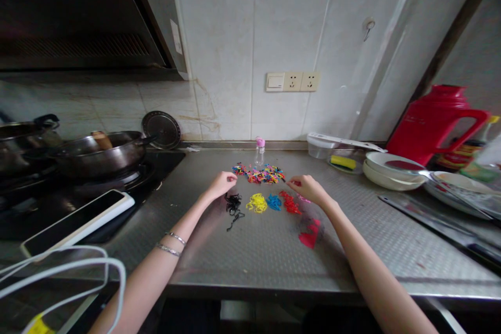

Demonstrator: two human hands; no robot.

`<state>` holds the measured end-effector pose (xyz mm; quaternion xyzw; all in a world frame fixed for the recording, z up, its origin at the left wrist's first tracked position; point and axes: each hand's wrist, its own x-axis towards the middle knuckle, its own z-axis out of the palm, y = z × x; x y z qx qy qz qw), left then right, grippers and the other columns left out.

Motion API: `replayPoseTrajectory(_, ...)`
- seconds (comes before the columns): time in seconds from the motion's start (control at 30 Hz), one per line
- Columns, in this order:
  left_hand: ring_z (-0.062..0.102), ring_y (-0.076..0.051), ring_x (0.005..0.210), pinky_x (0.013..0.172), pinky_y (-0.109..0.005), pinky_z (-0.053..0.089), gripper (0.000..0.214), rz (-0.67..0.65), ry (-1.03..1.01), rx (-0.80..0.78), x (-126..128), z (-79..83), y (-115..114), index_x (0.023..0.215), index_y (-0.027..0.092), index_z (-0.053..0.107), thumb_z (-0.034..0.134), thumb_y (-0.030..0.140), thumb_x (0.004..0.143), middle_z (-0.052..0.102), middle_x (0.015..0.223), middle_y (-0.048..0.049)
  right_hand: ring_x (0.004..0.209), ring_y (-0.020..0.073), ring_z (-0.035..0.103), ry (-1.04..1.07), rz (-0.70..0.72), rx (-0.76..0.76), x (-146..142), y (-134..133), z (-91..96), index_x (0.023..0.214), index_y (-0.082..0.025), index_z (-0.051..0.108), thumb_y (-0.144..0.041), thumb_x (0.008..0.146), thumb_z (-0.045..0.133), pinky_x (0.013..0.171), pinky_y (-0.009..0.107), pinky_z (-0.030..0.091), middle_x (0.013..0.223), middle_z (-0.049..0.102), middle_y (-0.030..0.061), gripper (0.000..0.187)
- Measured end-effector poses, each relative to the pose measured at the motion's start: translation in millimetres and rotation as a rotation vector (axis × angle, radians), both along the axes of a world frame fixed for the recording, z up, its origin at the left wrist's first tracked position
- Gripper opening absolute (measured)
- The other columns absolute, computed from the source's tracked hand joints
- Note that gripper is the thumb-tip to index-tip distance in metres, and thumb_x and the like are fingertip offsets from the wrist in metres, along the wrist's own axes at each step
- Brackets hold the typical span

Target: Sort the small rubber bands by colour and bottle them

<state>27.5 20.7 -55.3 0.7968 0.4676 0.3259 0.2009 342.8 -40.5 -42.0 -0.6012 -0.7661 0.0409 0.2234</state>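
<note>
A mixed heap of small coloured rubber bands [265,175] lies on the metal counter. Nearer to me are sorted piles: black bands [234,202], yellow bands [257,203], blue bands [274,202] and red bands [290,202]. A few pink bands [303,198] are partly hidden beside my right hand. My left hand [224,182] is closed at the heap's left side, above the black pile. At the heap's right edge, my right hand [307,187] has its fingertips pinched together. What either pinch holds is too small to make out. Behind the heap stands a clear bottle with a pink cap [260,151].
A clear bag with a red print [311,234] lies near the front. To the left are a stove with a pan [102,156] and a white power bank-like device [78,224] with cables. Bowls [391,172], a knife [434,227] and a red thermos [430,125] stand right.
</note>
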Motion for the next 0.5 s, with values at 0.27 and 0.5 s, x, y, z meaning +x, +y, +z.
replayPoseTrajectory(0.27,0.057,-0.015,0.072,0.069,-0.025,0.043,0.023,0.04,0.135,0.145,24.3,2.5,4.9,0.087,0.013,0.066,0.055,0.023,0.07,0.065,0.081,-0.0062,0.06,0.0118,0.054,-0.105,-0.058,0.041,-7.7,-2.6,-2.4,0.078,-0.022,0.065,-0.038,0.08,0.039,0.051,0.019,0.028,0.068,0.064,0.0032,0.031)
replayPoseTrajectory(0.5,0.057,-0.016,0.076,0.072,-0.026,0.042,0.022,0.057,0.184,0.146,46.7,-3.0,21.3,0.086,0.016,0.068,0.057,0.029,0.071,0.065,0.082,-0.0071,0.061,0.0114,0.054,-0.148,-0.057,0.014,-13.9,-4.2,-2.1,0.076,-0.022,0.064,-0.036,0.081,0.039,0.05,0.019,0.026,0.07,0.064,0.0034,0.029)
